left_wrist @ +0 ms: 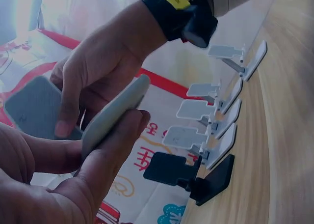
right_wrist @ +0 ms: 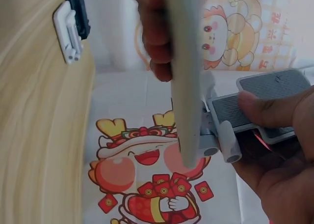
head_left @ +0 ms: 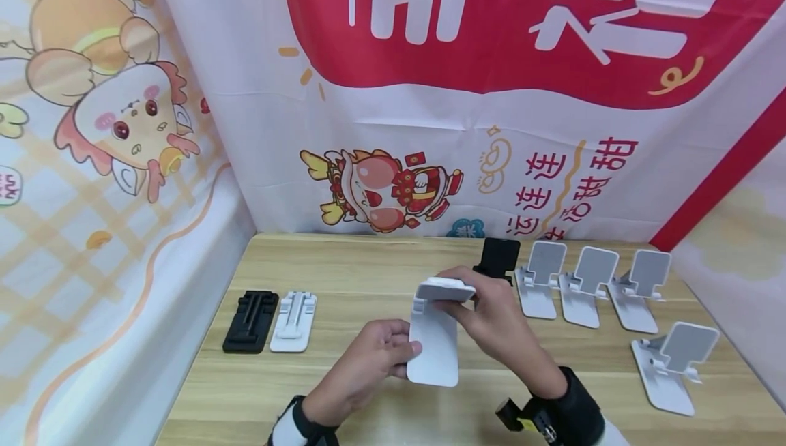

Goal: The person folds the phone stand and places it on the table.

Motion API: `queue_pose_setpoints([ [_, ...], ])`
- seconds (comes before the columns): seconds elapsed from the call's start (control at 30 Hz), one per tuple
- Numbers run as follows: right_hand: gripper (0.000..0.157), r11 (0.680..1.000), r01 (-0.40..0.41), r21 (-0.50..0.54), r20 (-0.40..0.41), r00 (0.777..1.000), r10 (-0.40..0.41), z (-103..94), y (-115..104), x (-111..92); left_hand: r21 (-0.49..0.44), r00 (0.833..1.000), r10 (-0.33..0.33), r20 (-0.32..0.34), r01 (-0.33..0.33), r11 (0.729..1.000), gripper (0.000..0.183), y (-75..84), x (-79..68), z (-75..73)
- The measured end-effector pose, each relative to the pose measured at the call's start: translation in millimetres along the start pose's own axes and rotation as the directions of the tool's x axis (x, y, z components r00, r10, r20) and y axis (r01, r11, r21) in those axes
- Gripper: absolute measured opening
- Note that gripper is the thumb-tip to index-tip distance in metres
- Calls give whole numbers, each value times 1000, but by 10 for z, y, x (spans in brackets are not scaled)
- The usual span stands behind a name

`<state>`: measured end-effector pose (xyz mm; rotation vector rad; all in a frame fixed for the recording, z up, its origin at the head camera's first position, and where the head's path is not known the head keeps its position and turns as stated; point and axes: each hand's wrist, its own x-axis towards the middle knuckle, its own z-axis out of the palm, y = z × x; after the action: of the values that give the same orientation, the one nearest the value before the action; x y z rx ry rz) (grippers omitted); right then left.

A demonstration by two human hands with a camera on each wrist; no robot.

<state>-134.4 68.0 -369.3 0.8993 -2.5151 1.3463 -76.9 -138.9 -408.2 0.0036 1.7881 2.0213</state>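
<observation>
A white folding phone stand (head_left: 433, 354) is held above the table between both hands, its grey-padded plate tilted out from the base. My left hand (head_left: 377, 352) grips the base by its left edge, thumb on the flat face. With my right hand (head_left: 491, 306) I pinch the padded plate (right_wrist: 272, 89) between thumb and fingers. The right wrist view shows the hinge arm (right_wrist: 208, 128) between base and plate. In the left wrist view the base (left_wrist: 115, 113) appears edge-on, resting along the left fingers.
At the table's left lie a folded black stand (head_left: 250, 322) and a folded white stand (head_left: 293, 322). An unfolded black stand (head_left: 500, 257) and several unfolded white stands (head_left: 580, 299) line the back right; another white stand (head_left: 666, 378) stands nearer. Printed cloth (head_left: 393, 112) hangs behind.
</observation>
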Motion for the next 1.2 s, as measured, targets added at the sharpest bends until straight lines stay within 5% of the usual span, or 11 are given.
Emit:
queue_pose_setpoints([
  [0.2,40,997,-8,-83,-10,1000,7,20,-43,24,-6,1000,5,-15,-5,1000,36,-28,8,22],
  [0.33,50,980,81,-184,-77,992,-97,19,-68,17,14,999,-4,-54,5,1000,35,-72,14,-7],
  [0.57,34,870,298,-394,-98,927,-362,8,-192,-13,38,994,19,-111,-15,999,34,-166,33,-81],
  [0.77,31,815,401,-419,-21,893,-450,157,-276,-116,26,992,1,-129,3,1000,38,-21,-4,-176],
  [1.0,26,689,486,-538,81,843,-531,454,-291,-243,18,976,4,-219,0,1000,38,202,-41,-272],
  [1.1,26,742,457,-490,65,868,-492,455,-273,-249,19,975,3,-221,1,1000,39,211,-52,-285],
  [1.2,22,882,351,-314,29,932,-360,404,-251,-237,27,973,26,-231,-21,999,39,197,-58,-289],
])
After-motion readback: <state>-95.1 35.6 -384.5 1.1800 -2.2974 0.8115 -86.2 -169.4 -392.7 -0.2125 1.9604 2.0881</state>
